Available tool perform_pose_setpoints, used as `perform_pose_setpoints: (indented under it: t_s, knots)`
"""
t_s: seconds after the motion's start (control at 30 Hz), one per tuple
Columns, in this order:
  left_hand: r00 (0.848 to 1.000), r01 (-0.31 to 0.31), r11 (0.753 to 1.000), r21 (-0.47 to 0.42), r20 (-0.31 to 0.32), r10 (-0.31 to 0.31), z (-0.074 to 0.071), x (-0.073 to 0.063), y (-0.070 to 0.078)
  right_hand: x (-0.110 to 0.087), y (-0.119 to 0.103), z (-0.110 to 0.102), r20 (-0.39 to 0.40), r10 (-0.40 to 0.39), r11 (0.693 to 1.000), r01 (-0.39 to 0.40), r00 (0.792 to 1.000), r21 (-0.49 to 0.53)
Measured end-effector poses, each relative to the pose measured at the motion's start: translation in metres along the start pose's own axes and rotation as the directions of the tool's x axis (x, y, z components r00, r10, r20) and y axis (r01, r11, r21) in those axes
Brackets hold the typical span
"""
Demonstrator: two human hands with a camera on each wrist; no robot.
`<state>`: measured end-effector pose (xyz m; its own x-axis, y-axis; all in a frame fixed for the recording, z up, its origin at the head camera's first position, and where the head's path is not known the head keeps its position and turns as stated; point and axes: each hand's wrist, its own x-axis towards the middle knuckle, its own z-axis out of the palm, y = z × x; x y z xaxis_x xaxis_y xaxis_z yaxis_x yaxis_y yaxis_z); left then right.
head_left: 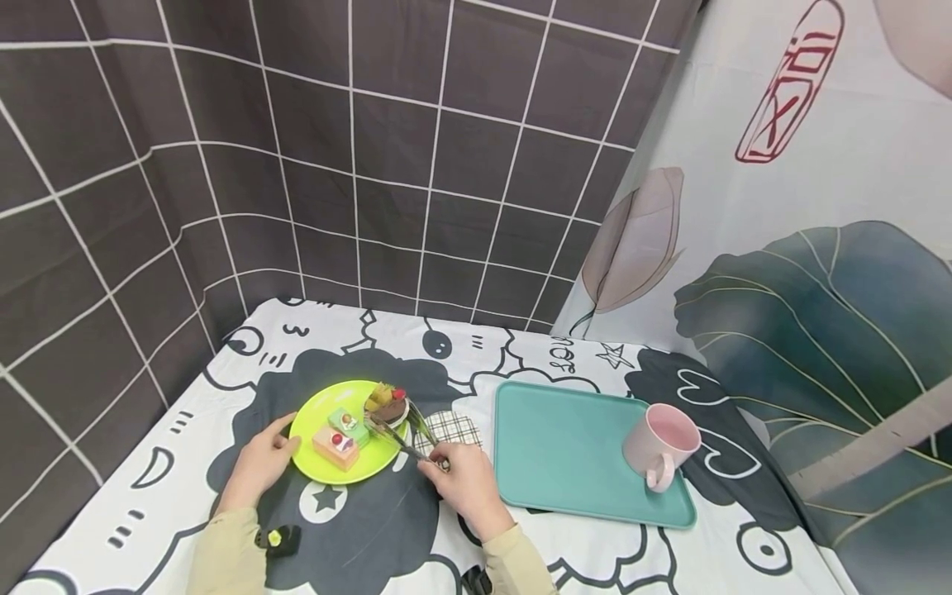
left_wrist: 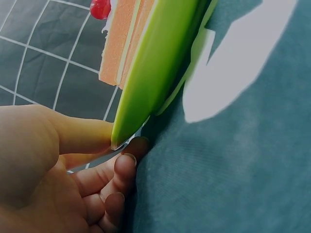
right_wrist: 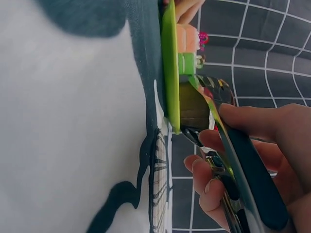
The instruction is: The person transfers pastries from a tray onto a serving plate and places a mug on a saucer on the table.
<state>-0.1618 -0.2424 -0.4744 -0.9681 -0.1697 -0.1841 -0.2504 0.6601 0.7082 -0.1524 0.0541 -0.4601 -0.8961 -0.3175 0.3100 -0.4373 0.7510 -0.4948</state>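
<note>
My left hand (head_left: pixel 256 463) pinches the near-left rim of a bright green plate (head_left: pixel 316 411), thumb at the edge and fingers beneath, as the left wrist view shows. Two toy cake pieces sit on the plate: an orange one (head_left: pixel 335 450) with a red topping and a green one (head_left: pixel 348 425). In my right hand (head_left: pixel 467 486) is a pair of metal tongs (right_wrist: pixel 252 174), held between thumb and fingers. The tong ends lie around a round brown toy cake (head_left: pixel 390 411) with fruit on top, at the plate's right side. Its base is close over the plate in the right wrist view.
A checkered round mat (head_left: pixel 457 426) lies right of the plate, partly behind my right hand. Farther right is a teal tray (head_left: pixel 558 446) with a pink mug (head_left: pixel 656 442) at its right end. A dark tiled-pattern curtain (head_left: pixel 394 198) hangs behind the cloth-covered table.
</note>
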Motion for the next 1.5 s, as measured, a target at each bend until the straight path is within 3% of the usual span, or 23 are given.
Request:
perform_pose_setpoints:
  t_s: [0.4,0.63,0.8,1.13,1.5]
  knots:
    - [1.000,0.001,1.000,-0.005,0.007,-0.001,0.000,-0.001,0.001,0.002,0.005,0.001,0.050,0.000,0.999,0.002,0.999,-0.048]
    - [1.000,-0.012,1.000,0.001,0.008,0.012,0.000,-0.001,0.000,0.001,0.004,-0.004,0.082,0.056,0.996,-0.062,0.995,0.068]
    - [1.000,-0.014,1.000,0.000,0.008,0.014,0.000,-0.002,-0.001,-0.001,0.004,-0.012,0.107,0.085,0.993,-0.093,0.991,0.067]
    - [0.999,-0.032,0.999,0.002,-0.004,0.032,0.000,-0.004,0.000,-0.009,0.004,-0.026,0.116,0.104,0.994,-0.105,0.988,0.003]
    - [0.999,-0.036,0.999,0.011,-0.007,0.036,0.000,-0.002,-0.002,-0.020,0.012,-0.036,0.109,0.102,0.994,-0.106,0.989,0.038]
